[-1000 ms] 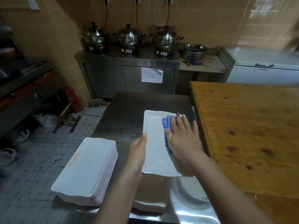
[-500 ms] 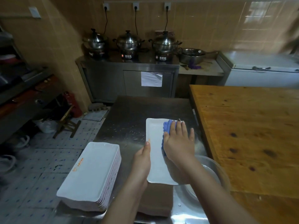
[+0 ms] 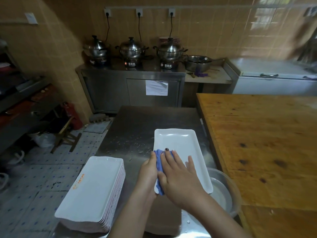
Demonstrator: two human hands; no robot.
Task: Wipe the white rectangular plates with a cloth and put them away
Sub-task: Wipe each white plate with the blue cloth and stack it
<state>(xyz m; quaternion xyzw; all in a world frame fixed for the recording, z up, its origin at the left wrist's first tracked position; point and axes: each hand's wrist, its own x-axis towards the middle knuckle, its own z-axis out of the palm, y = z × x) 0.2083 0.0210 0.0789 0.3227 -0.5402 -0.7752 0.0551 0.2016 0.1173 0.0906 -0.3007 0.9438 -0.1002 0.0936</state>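
Observation:
A white rectangular plate (image 3: 178,145) is held level over the steel counter (image 3: 137,127). My left hand (image 3: 148,170) grips its left edge near the close corner. My right hand (image 3: 178,179) lies flat on the plate's near left part and presses a blue cloth (image 3: 159,162) onto it; most of the cloth is hidden under the palm. A tall stack of white rectangular plates (image 3: 92,191) with an orange mark sits at the counter's near left corner.
A metal basin (image 3: 223,191) sits under the plate's right end. A wooden table (image 3: 260,143) flanks the counter on the right. Three steel pots (image 3: 133,49) stand on a cabinet by the wall, a white chest freezer (image 3: 274,79) at far right. Tiled floor lies to the left.
My right hand with the cloth has slid from the plate's far right part toward me and to the left edge. The left hand keeps its hold on the plate.

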